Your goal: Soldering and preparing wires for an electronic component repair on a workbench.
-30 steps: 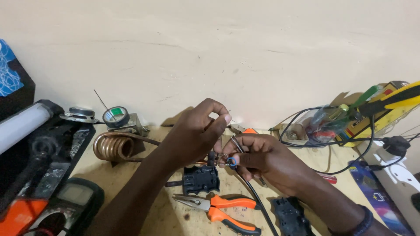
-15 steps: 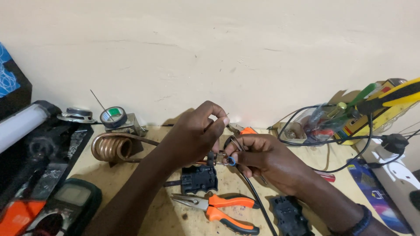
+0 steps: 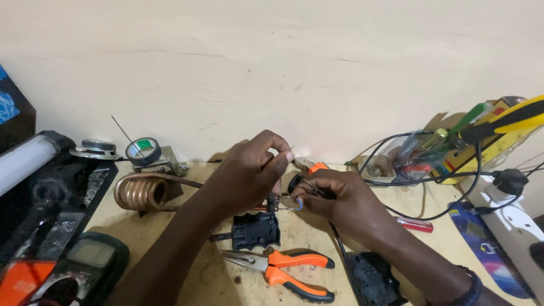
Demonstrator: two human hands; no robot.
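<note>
My left hand point(image 3: 249, 170) pinches a thin stiff wire point(image 3: 281, 152) at the fingertips; my right hand point(image 3: 340, 195) grips a small dark part point(image 3: 296, 184) with fine leads, held above the scuffed wooden bench point(image 3: 187, 272). Below: black plastic switch point(image 3: 255, 231), orange-handled pliers point(image 3: 283, 269). Left: shiny copper coil point(image 3: 139, 192), tape roll point(image 3: 143, 150).

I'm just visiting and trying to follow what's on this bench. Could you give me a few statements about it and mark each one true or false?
1. Both hands, the left hand and the right hand, meet over a small wired part. True.
2. The orange-handled pliers are in the right hand. False: they lie on the bench.
3. A copper coil lies left of the hands. True.
4. The multimeter sits at the far right. False: it is at the lower left.
</note>
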